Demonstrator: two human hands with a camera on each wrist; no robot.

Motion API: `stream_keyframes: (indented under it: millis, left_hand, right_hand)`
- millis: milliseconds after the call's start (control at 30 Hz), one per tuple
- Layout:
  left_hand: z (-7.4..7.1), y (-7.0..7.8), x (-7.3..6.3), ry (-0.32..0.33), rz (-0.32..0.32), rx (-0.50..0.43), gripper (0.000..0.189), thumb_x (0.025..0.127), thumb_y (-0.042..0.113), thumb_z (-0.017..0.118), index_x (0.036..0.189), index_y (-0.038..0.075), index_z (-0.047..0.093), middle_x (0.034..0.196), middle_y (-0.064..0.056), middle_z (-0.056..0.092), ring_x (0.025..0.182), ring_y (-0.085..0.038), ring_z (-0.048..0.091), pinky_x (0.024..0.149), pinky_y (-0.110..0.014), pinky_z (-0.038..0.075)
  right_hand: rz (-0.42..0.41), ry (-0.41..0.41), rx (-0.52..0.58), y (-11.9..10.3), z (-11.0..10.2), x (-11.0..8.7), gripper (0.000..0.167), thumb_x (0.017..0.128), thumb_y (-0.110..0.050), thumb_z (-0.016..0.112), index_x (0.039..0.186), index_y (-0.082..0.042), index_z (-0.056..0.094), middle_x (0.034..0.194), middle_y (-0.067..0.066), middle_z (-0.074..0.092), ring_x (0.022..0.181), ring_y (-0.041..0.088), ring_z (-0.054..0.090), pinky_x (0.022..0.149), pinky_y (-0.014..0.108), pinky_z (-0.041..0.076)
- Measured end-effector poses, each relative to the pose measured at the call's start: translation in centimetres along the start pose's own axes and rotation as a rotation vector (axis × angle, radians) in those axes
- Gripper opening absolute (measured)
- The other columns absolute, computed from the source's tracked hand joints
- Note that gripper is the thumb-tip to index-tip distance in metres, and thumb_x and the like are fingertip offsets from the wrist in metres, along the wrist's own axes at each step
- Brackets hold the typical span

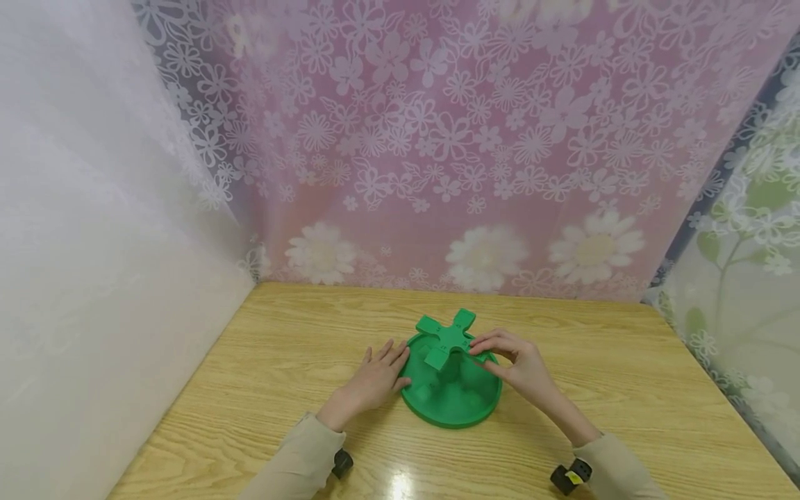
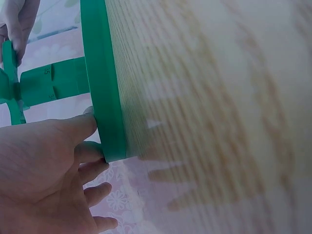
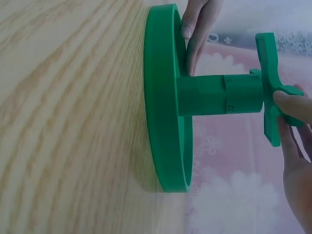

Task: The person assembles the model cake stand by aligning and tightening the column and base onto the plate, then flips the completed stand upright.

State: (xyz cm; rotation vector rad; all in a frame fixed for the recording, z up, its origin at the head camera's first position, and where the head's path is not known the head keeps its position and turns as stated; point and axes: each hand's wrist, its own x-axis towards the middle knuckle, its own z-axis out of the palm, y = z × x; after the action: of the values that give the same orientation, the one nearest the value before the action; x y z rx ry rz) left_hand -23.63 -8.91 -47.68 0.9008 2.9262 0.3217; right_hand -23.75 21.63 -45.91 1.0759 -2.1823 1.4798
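A round green tray point(image 1: 451, 423) with a raised rim lies on the table. From its middle rises a green post point(image 3: 207, 96) marked with numbers. On top of the post sits a flat green star-shaped piece point(image 1: 451, 337) with several arms, also numbered. My right hand point(image 1: 526, 367) pinches the arm nearest to it between thumb and fingers. At the tray's left side my left hand point(image 1: 373, 383) rests against the rim with fingers spread, its thumb over the edge. In the left wrist view, the rim point(image 2: 105, 87) stands right at the thumb tip and fingers.
The wooden table point(image 1: 281, 354) stretches around the tray. Behind it hangs a pink floral curtain point(image 1: 406, 173), with a pale sheet point(image 1: 125, 243) on the left and a leaf-patterned one point(image 1: 737, 298) on the right. Dark wrist devices point(image 1: 565, 479) sit at both sleeves.
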Motion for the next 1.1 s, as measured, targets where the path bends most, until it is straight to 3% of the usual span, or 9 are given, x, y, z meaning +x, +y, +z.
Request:
stream_keyframes:
  millis: [167, 367, 600, 767, 900, 1100]
  left_hand:
    - [0.07, -0.01, -0.01, -0.004, 0.003, -0.006, 0.062, 0.106, 0.034, 0.053, 0.156, 0.0, 0.037, 0.164, -0.014, 0.031, 0.152, -0.037, 0.024, 0.117, -0.066, 0.024]
    - [0.14, -0.06, 0.03, -0.002, 0.007, -0.01, 0.062, 0.106, 0.034, 0.053, 0.156, 0.0, 0.036, 0.164, -0.015, 0.03, 0.152, -0.038, 0.024, 0.117, -0.067, 0.024]
    - [0.26, -0.12, 0.16, 0.009, 0.006, 0.002, 0.062, 0.106, 0.034, 0.053, 0.156, 0.0, 0.037, 0.164, -0.015, 0.03, 0.152, -0.038, 0.024, 0.116, -0.067, 0.024]
    - [0.2, -0.1, 0.13, 0.008, 0.012, -0.004, 0.062, 0.106, 0.033, 0.053, 0.155, -0.001, 0.038, 0.164, -0.015, 0.031, 0.152, -0.039, 0.025, 0.116, -0.067, 0.024]
    - [0.15, -0.15, 0.11, 0.003, 0.008, -0.007, 0.062, 0.106, 0.033, 0.054, 0.155, -0.001, 0.037, 0.164, -0.015, 0.031, 0.152, -0.039, 0.025, 0.117, -0.066, 0.024]
    - [0.13, -0.09, 0.05, 0.0, 0.008, -0.016, 0.062, 0.106, 0.033, 0.053, 0.155, -0.001, 0.037, 0.164, -0.016, 0.03, 0.152, -0.039, 0.024, 0.117, -0.067, 0.023]
  right_hand:
    - [0.004, -0.01, -0.011, -0.02, -0.09, -0.04, 0.035, 0.078, 0.014, 0.079, 0.105, -0.007, 0.076, 0.117, 0.013, 0.066, 0.114, 0.012, 0.062, 0.098, 0.025, 0.053]
    - [-0.038, -0.017, -0.017, -0.33, 0.03, -0.08, 0.035, 0.075, 0.016, 0.08, 0.107, 0.001, 0.074, 0.119, 0.019, 0.062, 0.116, 0.015, 0.06, 0.099, 0.024, 0.052]
    - [-0.028, 0.042, -0.042, -0.62, 0.13, -0.04, 0.028, 0.08, 0.015, 0.077, 0.106, 0.003, 0.074, 0.121, 0.024, 0.057, 0.112, 0.026, 0.062, 0.097, 0.02, 0.052]
    - [-0.001, 0.029, -0.03, -0.63, -0.02, -0.12, 0.027, 0.08, 0.013, 0.078, 0.105, 0.004, 0.074, 0.12, 0.024, 0.061, 0.115, 0.019, 0.062, 0.096, 0.021, 0.053]
    - [0.032, 0.01, -0.042, -0.5, -0.12, -0.27, 0.028, 0.079, 0.008, 0.081, 0.105, 0.001, 0.075, 0.119, 0.016, 0.064, 0.115, 0.01, 0.062, 0.095, 0.022, 0.053]
    - [0.034, -0.016, -0.094, -0.45, -0.16, -0.48, 0.035, 0.076, 0.002, 0.085, 0.109, -0.005, 0.075, 0.121, 0.013, 0.063, 0.115, 0.016, 0.063, 0.096, 0.022, 0.053]
